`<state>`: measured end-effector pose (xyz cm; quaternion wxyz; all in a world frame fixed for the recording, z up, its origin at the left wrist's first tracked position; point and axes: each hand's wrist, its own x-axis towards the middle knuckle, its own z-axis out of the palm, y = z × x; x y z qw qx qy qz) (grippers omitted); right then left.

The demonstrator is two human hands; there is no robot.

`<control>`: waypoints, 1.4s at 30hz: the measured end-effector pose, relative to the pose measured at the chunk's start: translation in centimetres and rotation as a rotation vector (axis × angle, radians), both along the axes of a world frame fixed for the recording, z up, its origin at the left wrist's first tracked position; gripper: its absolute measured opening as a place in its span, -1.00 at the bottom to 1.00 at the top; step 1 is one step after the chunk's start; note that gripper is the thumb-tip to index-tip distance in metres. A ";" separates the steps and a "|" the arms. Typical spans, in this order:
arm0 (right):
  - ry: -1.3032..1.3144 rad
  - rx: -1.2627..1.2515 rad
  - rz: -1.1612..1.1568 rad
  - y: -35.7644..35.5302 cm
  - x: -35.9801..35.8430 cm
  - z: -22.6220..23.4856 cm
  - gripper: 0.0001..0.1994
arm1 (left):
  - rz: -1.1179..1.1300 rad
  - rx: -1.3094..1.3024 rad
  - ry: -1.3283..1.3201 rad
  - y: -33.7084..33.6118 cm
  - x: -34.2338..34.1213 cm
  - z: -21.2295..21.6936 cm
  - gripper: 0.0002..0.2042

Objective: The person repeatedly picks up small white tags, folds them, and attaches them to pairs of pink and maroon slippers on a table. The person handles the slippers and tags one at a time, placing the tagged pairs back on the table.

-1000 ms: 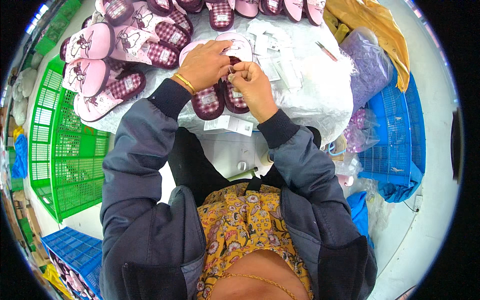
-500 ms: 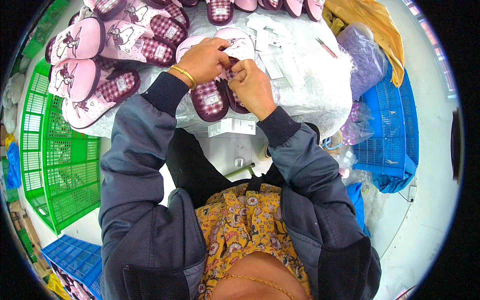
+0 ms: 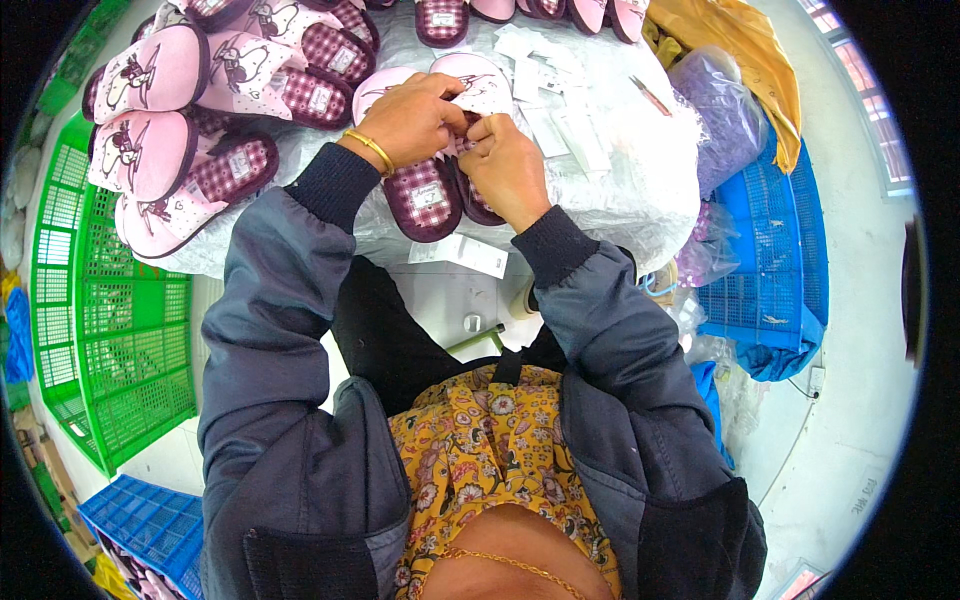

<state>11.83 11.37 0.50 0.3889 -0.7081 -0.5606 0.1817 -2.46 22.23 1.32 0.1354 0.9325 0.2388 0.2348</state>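
In front of me a pair of pink slippers [image 3: 472,80] with maroon checked insoles lies on the plastic-covered table [image 3: 640,190], heels toward me. My left hand [image 3: 408,122], with a gold bracelet at the wrist, is closed at the edge of the slippers' uppers. Close beside it, my right hand [image 3: 508,172] is closed in a pinch at the foot opening of the right slipper. Whatever its fingertips hold is hidden. A white paper card [image 3: 462,254] lies just below the heels, at the table's near edge.
More pink slippers [image 3: 150,75] are heaped at the left and along the back. White paper tags [image 3: 565,130] and small scissors [image 3: 652,96] lie to the right. Green crates [image 3: 130,310] stand at left; a blue crate [image 3: 765,260] and purple bag [image 3: 715,115] stand at right.
Both hands stay close together at the slippers' openings, with the right hand slightly turned. The white card below the heels now lies flatter and more tilted. The whole view has shifted a little.
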 end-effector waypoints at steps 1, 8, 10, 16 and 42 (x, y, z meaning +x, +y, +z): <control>-0.002 -0.001 -0.007 0.1 -0.1 -0.1 -0.81 | -0.007 0.008 -0.009 0.1 0.0 -0.1 -0.84; 0.004 -0.042 -0.046 0.2 -0.4 0.4 -0.78 | -0.051 0.061 0.033 0.4 0.4 0.0 -0.85; -0.022 -0.028 -0.045 0.2 -0.4 0.4 -0.77 | -0.061 0.058 0.060 0.3 0.4 0.5 -0.86; 0.061 -0.004 0.021 -0.2 0.1 0.6 -0.73 | -0.083 0.209 0.139 0.0 1.0 1.4 -0.90; 1.074 0.110 0.229 -0.6 1.9 0.9 -0.91 | 0.060 0.213 -0.284 -4.6 -2.9 5.5 -0.91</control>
